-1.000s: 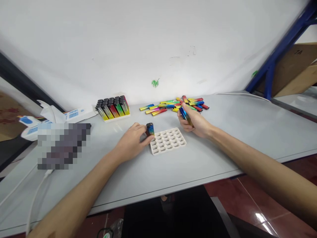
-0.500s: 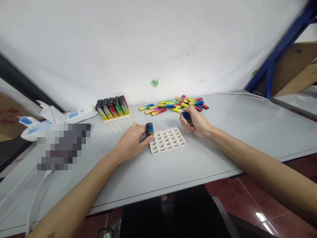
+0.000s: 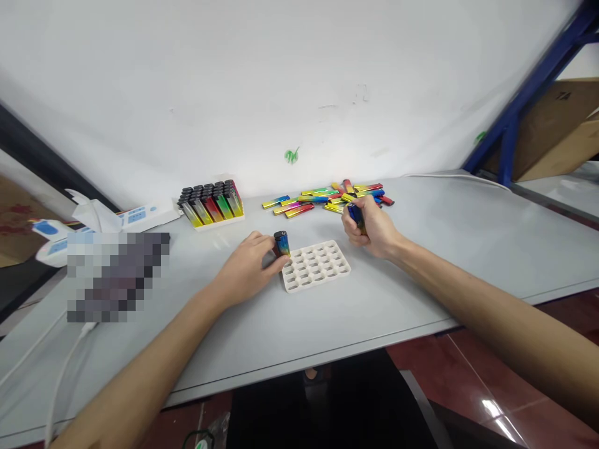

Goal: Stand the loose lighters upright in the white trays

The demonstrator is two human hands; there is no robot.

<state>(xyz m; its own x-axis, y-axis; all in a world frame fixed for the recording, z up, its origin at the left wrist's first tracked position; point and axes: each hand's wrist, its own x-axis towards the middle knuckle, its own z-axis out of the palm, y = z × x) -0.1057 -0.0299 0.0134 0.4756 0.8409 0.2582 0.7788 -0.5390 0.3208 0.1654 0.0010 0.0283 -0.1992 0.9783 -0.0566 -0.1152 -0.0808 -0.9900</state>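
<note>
A white tray (image 3: pixel 322 277) with a grid of empty slots lies on the grey table (image 3: pixel 421 274). At its left corner stands one blue-and-gold lighter (image 3: pixel 281 243), upright, and my left hand (image 3: pixel 248 268) is closed around its lower part. My right hand (image 3: pixel 372 227) hovers just beyond the tray's far right corner, gripping another blue lighter (image 3: pixel 355 215) upright in its fingers. Behind that hand lies a loose pile of colourful lighters (image 3: pixel 322 198).
A full tray of upright lighters (image 3: pixel 213 206) stands at the back left. White and blue packets (image 3: pixel 135 217) and a blurred patch (image 3: pixel 115 274) lie further left, with a white cable (image 3: pixel 60 380). A blue rack leg (image 3: pixel 519 112) and cardboard boxes (image 3: pixel 561 131) stand at the right.
My right hand has drawn slightly back from the loose pile and turned its lighter more upright. My left hand has kept still on the standing lighter.
</note>
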